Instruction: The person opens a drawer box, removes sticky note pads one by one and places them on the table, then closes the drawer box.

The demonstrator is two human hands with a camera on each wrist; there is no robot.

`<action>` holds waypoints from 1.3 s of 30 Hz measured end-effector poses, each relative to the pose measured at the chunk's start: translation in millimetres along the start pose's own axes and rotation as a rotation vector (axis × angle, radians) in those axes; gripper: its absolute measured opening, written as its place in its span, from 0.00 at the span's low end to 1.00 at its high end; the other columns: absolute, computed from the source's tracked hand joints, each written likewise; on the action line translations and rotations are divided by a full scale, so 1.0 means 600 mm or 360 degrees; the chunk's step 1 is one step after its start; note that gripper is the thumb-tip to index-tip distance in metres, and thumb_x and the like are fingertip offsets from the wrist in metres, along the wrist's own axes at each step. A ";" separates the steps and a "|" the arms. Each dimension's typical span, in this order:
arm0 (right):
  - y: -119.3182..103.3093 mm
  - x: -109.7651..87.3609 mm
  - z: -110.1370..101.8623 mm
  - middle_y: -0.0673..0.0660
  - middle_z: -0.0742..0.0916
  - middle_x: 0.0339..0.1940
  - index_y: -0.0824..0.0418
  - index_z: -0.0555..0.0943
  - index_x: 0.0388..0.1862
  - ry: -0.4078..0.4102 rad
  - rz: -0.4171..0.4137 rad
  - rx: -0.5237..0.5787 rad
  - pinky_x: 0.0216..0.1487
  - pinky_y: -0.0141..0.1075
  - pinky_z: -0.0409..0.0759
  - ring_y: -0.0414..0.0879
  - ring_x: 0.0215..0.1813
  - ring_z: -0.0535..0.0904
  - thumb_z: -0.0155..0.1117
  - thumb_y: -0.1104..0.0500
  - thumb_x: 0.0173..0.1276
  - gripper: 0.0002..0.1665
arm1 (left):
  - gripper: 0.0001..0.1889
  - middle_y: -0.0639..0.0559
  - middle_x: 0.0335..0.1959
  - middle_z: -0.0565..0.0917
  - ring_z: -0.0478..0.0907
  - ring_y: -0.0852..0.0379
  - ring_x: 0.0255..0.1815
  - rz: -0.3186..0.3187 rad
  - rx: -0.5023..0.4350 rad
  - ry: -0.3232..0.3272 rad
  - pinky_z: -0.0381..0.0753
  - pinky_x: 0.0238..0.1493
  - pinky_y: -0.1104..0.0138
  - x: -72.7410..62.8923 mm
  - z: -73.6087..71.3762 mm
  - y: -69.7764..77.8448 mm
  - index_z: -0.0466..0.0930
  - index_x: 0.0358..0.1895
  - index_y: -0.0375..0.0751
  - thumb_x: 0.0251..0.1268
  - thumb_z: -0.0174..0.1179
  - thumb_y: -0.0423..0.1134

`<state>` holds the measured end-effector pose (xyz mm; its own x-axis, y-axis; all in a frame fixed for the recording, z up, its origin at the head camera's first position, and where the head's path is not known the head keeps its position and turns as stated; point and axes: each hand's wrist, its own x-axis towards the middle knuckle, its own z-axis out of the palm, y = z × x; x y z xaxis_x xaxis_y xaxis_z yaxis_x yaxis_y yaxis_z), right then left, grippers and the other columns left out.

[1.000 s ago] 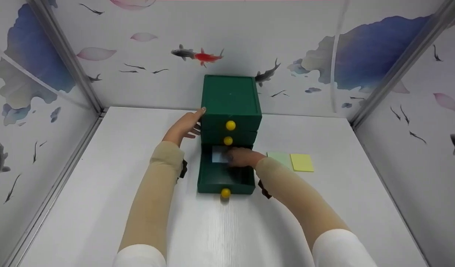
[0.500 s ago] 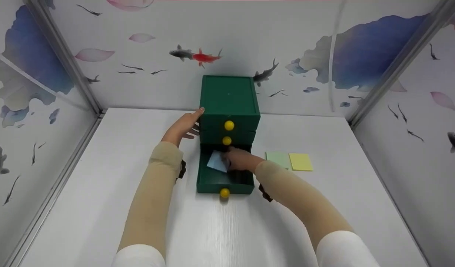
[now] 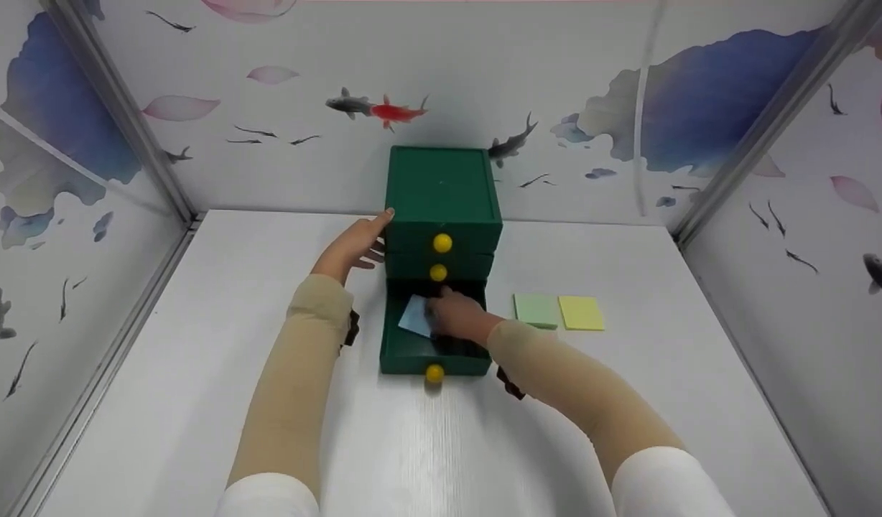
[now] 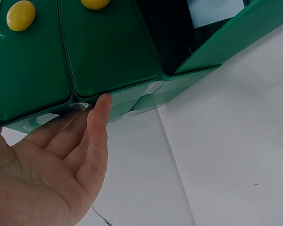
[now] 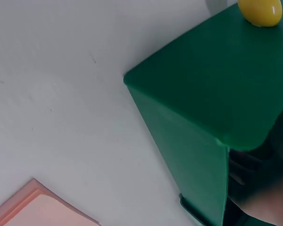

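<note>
A small green drawer cabinet [image 3: 443, 183] with round yellow knobs stands at the back of the table, its lowest drawer [image 3: 435, 366] pulled out. My left hand [image 3: 353, 244] rests against the cabinet's left side, thumb near the front corner; in the left wrist view its fingers [image 4: 100, 117] lie fairly straight along that side. Inside the drawer, my right hand [image 3: 462, 316] is at the right edge of a light-blue sticky note [image 3: 414, 317], which lies tilted. The right fingertips are dark and blurred, so their grip on the note is hidden.
To the right of the cabinet lie a light-green sticky pad [image 3: 535, 309] and a yellow sticky pad [image 3: 582, 313]. A pink pad [image 5: 47, 214] shows in the right wrist view. Printed panels [image 3: 441, 57] wall in the white table [image 3: 161, 373] at the back and sides.
The blue note has turned askew and shifted toward the drawer's front left. My right hand has moved slightly toward the drawer front. The left hand keeps its place on the cabinet.
</note>
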<state>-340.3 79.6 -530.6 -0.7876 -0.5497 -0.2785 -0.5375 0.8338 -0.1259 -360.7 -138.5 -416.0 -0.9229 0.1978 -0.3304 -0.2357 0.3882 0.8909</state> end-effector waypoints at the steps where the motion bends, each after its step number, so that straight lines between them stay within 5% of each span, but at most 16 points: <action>1: -0.001 -0.001 0.000 0.56 0.77 0.49 0.52 0.77 0.58 0.0006 0.0008 -0.0004 0.44 0.39 0.78 0.47 0.41 0.74 0.61 0.51 0.72 0.18 | 0.40 0.34 0.59 0.74 0.75 0.40 0.58 0.0000 0.0001 -0.0001 0.72 0.60 0.50 -0.001 0.000 0.000 0.65 0.68 0.31 0.74 0.36 0.66; 14: -0.008 0.002 -0.009 0.58 0.76 0.46 0.58 0.78 0.52 0.0076 0.0145 0.0221 0.44 0.38 0.78 0.48 0.39 0.74 0.62 0.59 0.71 0.12 | 0.40 0.33 0.60 0.73 0.75 0.39 0.58 0.0016 0.0017 0.0007 0.72 0.61 0.50 -0.004 -0.003 0.002 0.64 0.69 0.30 0.75 0.35 0.65; 23: -0.013 -0.009 -0.009 0.54 0.78 0.44 0.56 0.79 0.49 0.0133 0.0034 0.0355 0.48 0.37 0.78 0.46 0.40 0.75 0.59 0.65 0.71 0.10 | 0.40 0.33 0.60 0.73 0.75 0.39 0.59 0.0007 0.0039 0.0014 0.72 0.61 0.51 -0.003 -0.004 -0.001 0.63 0.70 0.30 0.75 0.35 0.66; 39: -0.008 -0.065 -0.046 0.52 0.82 0.46 0.56 0.83 0.48 0.0226 -0.0086 0.0455 0.53 0.37 0.78 0.45 0.45 0.76 0.56 0.75 0.67 0.19 | 0.40 0.33 0.59 0.74 0.74 0.39 0.59 0.0021 0.0006 -0.0002 0.72 0.61 0.50 0.002 0.002 -0.002 0.66 0.67 0.30 0.75 0.35 0.66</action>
<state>-315.4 95.9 -492.9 -0.8051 -0.5785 -0.1311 -0.4892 0.7726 -0.4048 -361.0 -137.9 -417.5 -0.9256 0.2039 -0.3188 -0.2223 0.3890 0.8940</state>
